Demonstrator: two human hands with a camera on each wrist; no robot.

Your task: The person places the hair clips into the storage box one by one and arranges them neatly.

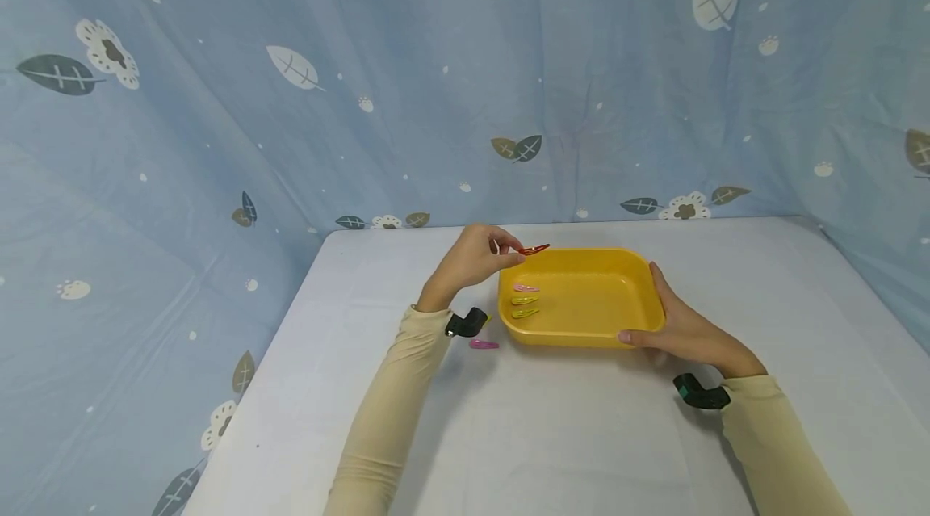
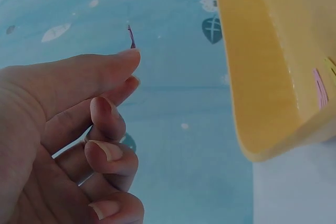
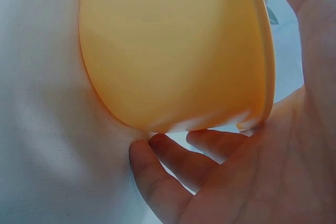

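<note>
My left hand (image 1: 479,256) pinches a red snap hair clip (image 1: 535,249) between thumb and index finger, above the back left corner of a yellow plastic tray (image 1: 588,338). In the left wrist view the clip (image 2: 131,37) pokes out past the fingertips, looking dark, and the other fingers curl loosely. On the tray's floor, by its left side, lie a pink hair clip (image 1: 526,288) and two yellow hair clips (image 1: 525,300) in a row. The right hand (image 1: 686,326) grips the tray's right end, thumb at the front rim and fingers along the outer wall (image 3: 173,77).
A magenta hair clip (image 1: 483,344) lies on the white table (image 1: 567,435) just off the tray's front left corner. Something small and yellow (image 1: 489,318) peeks out beside the left wrist camera (image 1: 468,323), mostly covered. Behind the table hangs a blue patterned cloth (image 1: 436,96).
</note>
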